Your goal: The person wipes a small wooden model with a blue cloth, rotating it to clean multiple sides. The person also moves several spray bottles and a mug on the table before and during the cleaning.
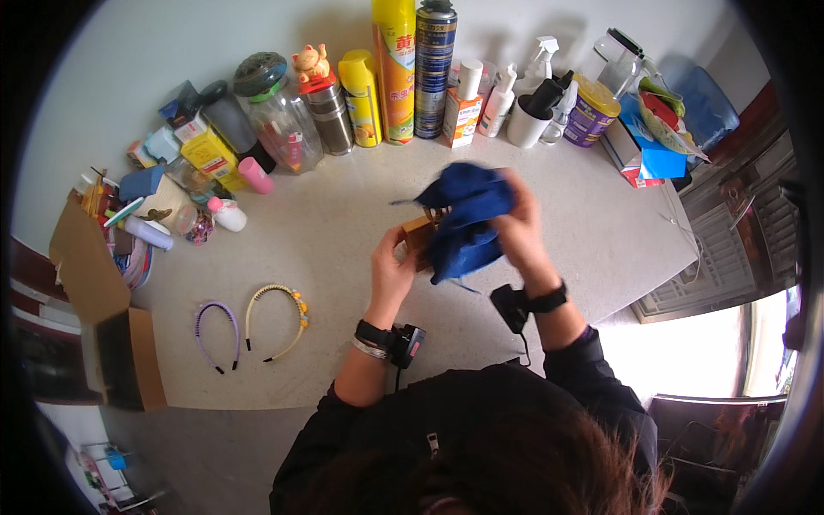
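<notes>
My left hand [394, 264] grips a small brown box-like object [418, 239] by its left side, above the middle of the table. Its right part is hidden behind a dark blue cloth [468, 222], which my right hand [520, 225] holds by the right side. The cloth is bunched and slightly blurred, with thin cord-like ends at left and bottom. Left of my hands, a purple headband [217, 331] and a cream headband with orange and grey ornaments [277, 322] lie on the grey tabletop [328, 257].
Spray cans [394, 77], a steel thermos [329, 119], a clear jar [283, 132] and pump bottles [499, 106] line the wall. A pink cup [255, 175] and a white bottle [228, 215] stand back left. An open cardboard box [87, 264] is at the left edge.
</notes>
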`<state>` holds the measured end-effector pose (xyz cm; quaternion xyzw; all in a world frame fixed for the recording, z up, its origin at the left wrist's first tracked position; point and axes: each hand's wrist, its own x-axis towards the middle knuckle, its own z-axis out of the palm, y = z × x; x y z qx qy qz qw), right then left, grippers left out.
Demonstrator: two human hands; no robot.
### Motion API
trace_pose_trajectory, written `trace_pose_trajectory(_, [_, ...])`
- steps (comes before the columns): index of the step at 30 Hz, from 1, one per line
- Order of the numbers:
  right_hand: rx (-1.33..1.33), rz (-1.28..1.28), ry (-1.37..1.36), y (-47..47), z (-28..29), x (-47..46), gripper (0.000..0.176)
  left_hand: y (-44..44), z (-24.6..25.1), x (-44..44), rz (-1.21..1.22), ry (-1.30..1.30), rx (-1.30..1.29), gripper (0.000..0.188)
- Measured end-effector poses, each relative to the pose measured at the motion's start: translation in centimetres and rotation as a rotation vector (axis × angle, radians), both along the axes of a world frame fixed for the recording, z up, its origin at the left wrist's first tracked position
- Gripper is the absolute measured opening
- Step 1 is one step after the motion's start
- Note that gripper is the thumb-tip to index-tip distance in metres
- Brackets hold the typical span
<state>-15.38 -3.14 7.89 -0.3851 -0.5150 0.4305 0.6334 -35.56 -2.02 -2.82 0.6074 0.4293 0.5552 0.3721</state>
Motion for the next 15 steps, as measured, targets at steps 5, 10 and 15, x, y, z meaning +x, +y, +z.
trace_pose_trajectory(5, [0.132,-0.186,0.479,-5.9,-1.0,10.2,0.066,0.3,-0.1,-0.2,-0.035,0.034,0.01,0.031])
trace_pose_trajectory(10, [-0.119,-0.465,0.131,-11.4,-4.1,14.5,0.064,0.4,0.0,-0.2,-0.053,0.029,-0.003,0.036])
trace_pose_trajectory(15, [-0.252,-0.377,-0.915,-13.4,-5.2,11.9,0.054,0.0,0.7,0.0,-0.099,0.032,0.017,0.049])
